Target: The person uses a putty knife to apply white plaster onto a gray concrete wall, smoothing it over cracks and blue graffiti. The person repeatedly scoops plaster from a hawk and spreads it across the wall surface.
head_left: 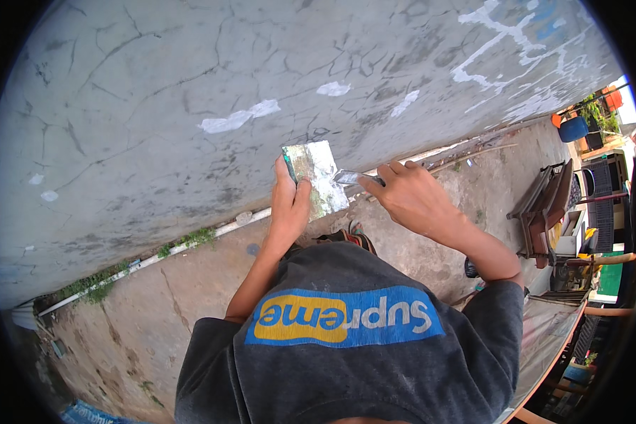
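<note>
My left hand (290,200) is wrapped round the edge of a flat rectangular board (306,194) smeared with white filler (324,165). In my right hand (415,196) is a putty knife (350,177), its metal blade pointing left and touching the filler on the board. Both hands are in front of my chest, close to a grey plastered wall (148,85). Cracks run across that wall, and white patches (240,117) of filler lie over some of them. The handle of the putty knife is mostly hidden by my fingers.
A white pipe (226,227) runs along the wall's foot, with weeds (184,242) beside it. Concrete floor (155,304) stretches below. At the right stand brown wooden furniture (548,205) and a blue container (573,128). A long thin stick (473,155) lies near the wall.
</note>
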Action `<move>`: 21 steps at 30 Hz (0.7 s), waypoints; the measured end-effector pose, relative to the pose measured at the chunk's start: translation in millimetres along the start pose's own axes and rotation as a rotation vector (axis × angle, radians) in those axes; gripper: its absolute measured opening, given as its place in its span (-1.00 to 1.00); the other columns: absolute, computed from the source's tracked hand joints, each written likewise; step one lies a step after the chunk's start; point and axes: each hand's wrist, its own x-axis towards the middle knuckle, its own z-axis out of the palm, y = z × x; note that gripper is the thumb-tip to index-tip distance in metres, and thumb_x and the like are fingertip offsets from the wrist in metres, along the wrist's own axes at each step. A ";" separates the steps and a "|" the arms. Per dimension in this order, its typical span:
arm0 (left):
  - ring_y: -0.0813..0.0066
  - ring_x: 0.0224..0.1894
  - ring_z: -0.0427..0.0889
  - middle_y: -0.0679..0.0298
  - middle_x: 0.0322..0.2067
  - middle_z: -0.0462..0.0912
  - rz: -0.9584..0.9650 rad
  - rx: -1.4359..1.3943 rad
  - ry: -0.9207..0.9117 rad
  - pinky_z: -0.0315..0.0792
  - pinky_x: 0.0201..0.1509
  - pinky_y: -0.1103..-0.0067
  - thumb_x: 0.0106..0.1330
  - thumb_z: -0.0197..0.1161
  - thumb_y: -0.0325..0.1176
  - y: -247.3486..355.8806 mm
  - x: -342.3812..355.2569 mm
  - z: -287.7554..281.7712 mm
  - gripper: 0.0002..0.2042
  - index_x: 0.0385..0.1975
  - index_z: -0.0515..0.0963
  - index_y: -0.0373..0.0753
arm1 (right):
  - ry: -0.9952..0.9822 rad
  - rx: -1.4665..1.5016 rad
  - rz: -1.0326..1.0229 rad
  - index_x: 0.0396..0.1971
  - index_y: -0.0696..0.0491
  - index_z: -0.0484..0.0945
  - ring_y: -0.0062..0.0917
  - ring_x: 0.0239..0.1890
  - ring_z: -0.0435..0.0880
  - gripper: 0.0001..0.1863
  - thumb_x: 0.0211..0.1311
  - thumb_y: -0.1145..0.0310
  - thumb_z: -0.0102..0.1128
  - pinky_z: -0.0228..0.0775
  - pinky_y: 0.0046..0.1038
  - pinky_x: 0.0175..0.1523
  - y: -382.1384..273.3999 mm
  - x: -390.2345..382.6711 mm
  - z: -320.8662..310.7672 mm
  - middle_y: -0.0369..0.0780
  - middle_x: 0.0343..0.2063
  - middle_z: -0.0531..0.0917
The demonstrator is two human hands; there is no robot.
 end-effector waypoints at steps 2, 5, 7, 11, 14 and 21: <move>0.31 -0.35 0.55 0.01 -0.31 0.57 0.032 0.042 0.025 0.41 -0.23 0.48 0.28 -0.08 -0.50 -7.8 -2.7 5.8 -0.51 0.21 0.01 -0.46 | -0.094 0.040 -0.018 -0.05 -0.01 0.59 -0.35 -0.26 0.61 -0.58 0.00 0.47 0.17 0.45 -0.40 -0.24 6.9 0.6 -7.0 -0.18 -0.40 0.58; 0.34 -0.25 0.53 0.03 -0.22 0.55 -0.145 0.012 0.016 0.40 -0.13 0.49 0.30 -0.08 -0.47 1.0 6.2 -3.6 -0.51 0.21 0.03 -0.46 | -0.209 0.278 0.135 -0.16 0.10 0.63 -0.33 -0.31 0.64 -0.73 0.16 0.37 0.14 0.44 -0.40 -0.25 29.2 -11.9 -34.2 -0.10 -0.37 0.66; 0.38 -0.14 0.49 0.06 -0.11 0.50 -0.111 -0.060 0.104 0.37 -0.02 0.51 0.31 -0.10 -0.45 -7.7 2.4 -13.4 -0.52 0.22 0.05 -0.44 | 0.044 0.602 0.126 0.00 0.08 0.56 -0.38 -0.35 0.62 -0.67 0.23 0.39 0.12 0.43 -0.43 -0.27 56.6 -23.9 -32.4 -0.11 -0.32 0.64; 0.36 0.07 0.37 0.07 0.08 0.36 -0.152 -0.266 0.101 0.25 0.17 0.53 0.28 -0.12 -0.47 -41.5 5.3 -29.1 -0.47 0.28 0.04 -0.39 | 0.553 1.227 0.294 0.15 0.13 0.44 -0.55 -0.39 0.55 -0.61 0.36 0.37 0.03 0.41 -0.50 -0.28 102.6 -37.9 -60.8 -0.20 -0.32 0.61; 0.39 0.05 0.39 0.10 0.06 0.36 -0.251 -0.450 0.034 0.28 0.15 0.54 0.27 -0.10 -0.50 -15.5 7.5 -20.5 -0.47 0.28 0.06 -0.34 | 1.010 1.440 0.221 0.19 0.20 0.36 -0.65 -0.37 0.52 -0.57 0.40 0.34 -0.02 0.42 -0.58 -0.25 124.8 -32.3 -83.9 -0.24 -0.34 0.58; 0.43 -0.01 0.45 0.16 0.02 0.38 -0.329 -0.615 -0.085 0.39 0.05 0.54 0.25 -0.09 -0.52 -5.0 0.7 -8.3 -0.48 0.25 0.09 -0.31 | 1.532 0.999 0.337 0.21 0.19 0.34 -0.67 -0.38 0.52 -0.55 0.39 0.34 0.01 0.43 -0.61 -0.26 177.2 1.1 -137.5 -0.25 -0.34 0.58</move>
